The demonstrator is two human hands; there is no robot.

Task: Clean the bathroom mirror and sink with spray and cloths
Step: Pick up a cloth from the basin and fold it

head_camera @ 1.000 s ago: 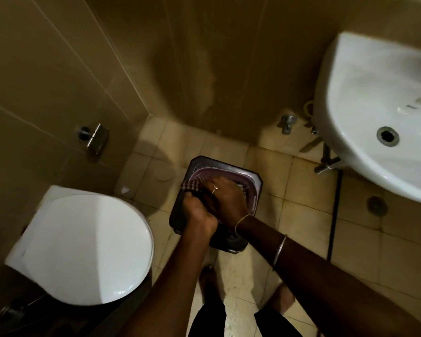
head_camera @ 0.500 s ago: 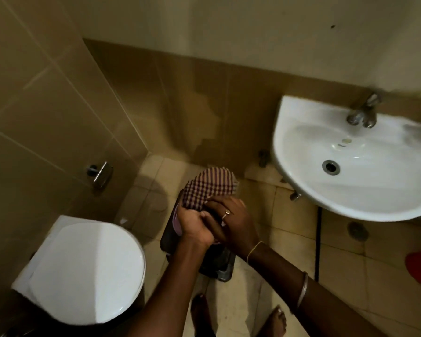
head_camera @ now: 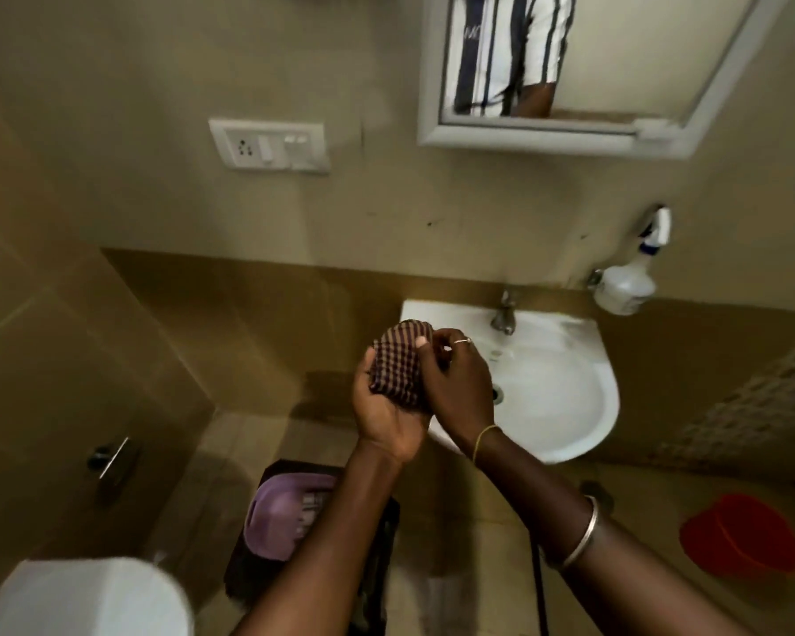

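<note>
Both hands now hold the checked cloth up in front of the white sink, well above where it was a second ago, when it sat down in the purple tub on the floor. The left hand cups the bunched cloth from below, its fingers curled round the fabric. The right hand, wearing a ring, presses against the cloth's right side, its fingers closed on the folds near the top. Half a second ago the cloth hung looser and spread wider above the tub; now it is gathered into a tight wad between the palms.

The view has lifted too. The framed mirror has come into sight on the wall above the sink, and a white switch plate shows to its left. A spray bottle hangs on the wall to the right of the tap, apart from the hands. The toilet lid, which filled the lower left before, has slid to the bottom corner. A red bucket stands on the floor at the right, more of it showing than half a second ago. The dark stool under the tub lies partly behind the left forearm.
</note>
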